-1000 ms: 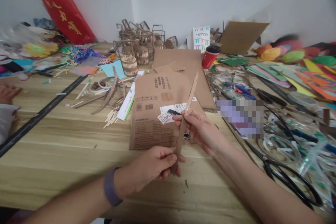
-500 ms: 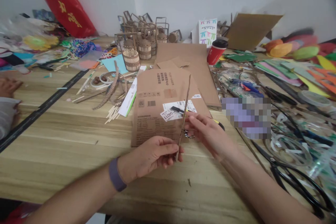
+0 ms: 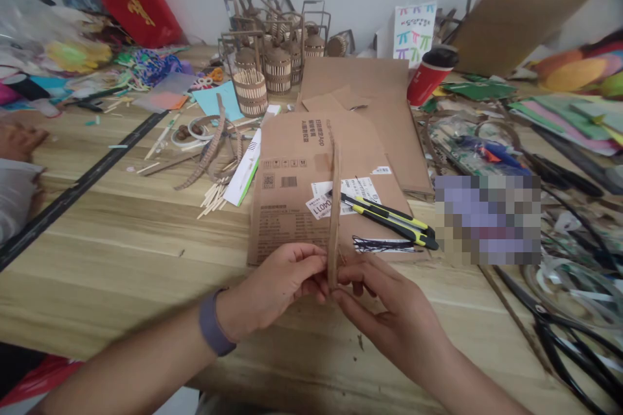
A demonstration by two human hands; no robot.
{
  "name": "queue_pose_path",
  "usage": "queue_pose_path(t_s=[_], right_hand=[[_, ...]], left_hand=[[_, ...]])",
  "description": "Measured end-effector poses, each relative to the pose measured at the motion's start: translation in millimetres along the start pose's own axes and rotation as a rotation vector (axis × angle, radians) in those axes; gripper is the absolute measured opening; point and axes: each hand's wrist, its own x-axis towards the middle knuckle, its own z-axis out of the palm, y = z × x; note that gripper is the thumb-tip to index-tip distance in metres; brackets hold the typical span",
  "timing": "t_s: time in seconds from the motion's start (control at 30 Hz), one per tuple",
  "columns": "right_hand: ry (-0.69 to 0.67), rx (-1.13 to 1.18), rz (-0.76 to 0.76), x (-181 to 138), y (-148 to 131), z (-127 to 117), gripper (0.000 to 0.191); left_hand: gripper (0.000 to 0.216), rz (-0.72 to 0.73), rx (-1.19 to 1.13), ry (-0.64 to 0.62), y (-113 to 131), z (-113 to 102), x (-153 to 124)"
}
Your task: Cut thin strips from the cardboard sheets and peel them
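Observation:
A long thin cardboard strip [image 3: 334, 207] stands nearly upright above the wooden table [image 3: 121, 259]. My left hand [image 3: 277, 285], with a purple wristband, pinches its lower end from the left. From the right, my right hand [image 3: 384, 311] pinches the same lower end, fingertips meeting the left ones. Behind the strip lies a flattened cardboard box [image 3: 302, 162] with white labels. A yellow-and-black utility knife [image 3: 389, 217] rests on that box, just right of the strip.
Small cardboard baskets [image 3: 272, 58] stand at the back, a red cup [image 3: 431, 78] to their right. Black scissors [image 3: 569, 337] and coloured paper lie at the right. Wooden sticks [image 3: 211, 198] and tape rolls lie at the left. Another person's hand [image 3: 19, 142] rests at the left edge.
My right hand slid down the strip from its middle to its lower end, meeting the left hand. The strip turned more upright. The utility knife came into view on the box.

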Motion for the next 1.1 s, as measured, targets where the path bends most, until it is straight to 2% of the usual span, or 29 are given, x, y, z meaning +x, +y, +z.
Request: queue_pose_path(t_s=[0.13,0.23,0.43,0.73,0.8,0.87,0.97,1.1], right_hand=[[-0.005,-0.034,0.015,-1,0,1,0.004],[0.009,-0.064,0.016,-2,3,2,0.011],[0.065,-0.222,-0.009,-3,11,4,0.014],[0.012,-0.026,-0.069,1,10,5,0.014],[0.002,0.011,0.023,1,10,5,0.01],[-0.023,0.122,0.202,2,12,6,0.007],[-0.051,0.423,0.428,4,15,8,0.024],[-0.095,0.641,0.548,8,17,6,0.029]], left_hand=[[0.016,-0.012,0.094,0.052,-1,2,-2],[0.015,0.0,0.156,0.056,-2,2,-3],[0.035,0.064,0.14,0.09,-7,0,-1],[0.037,0.079,0.151,0.073,-10,-5,2],[0.037,0.081,0.153,0.069,-7,-4,1],[0.035,0.079,0.183,0.049,-6,-3,1],[0.028,0.065,0.28,-0.006,-7,-2,-1],[0.016,0.077,0.453,-0.064,-7,-2,-3]])
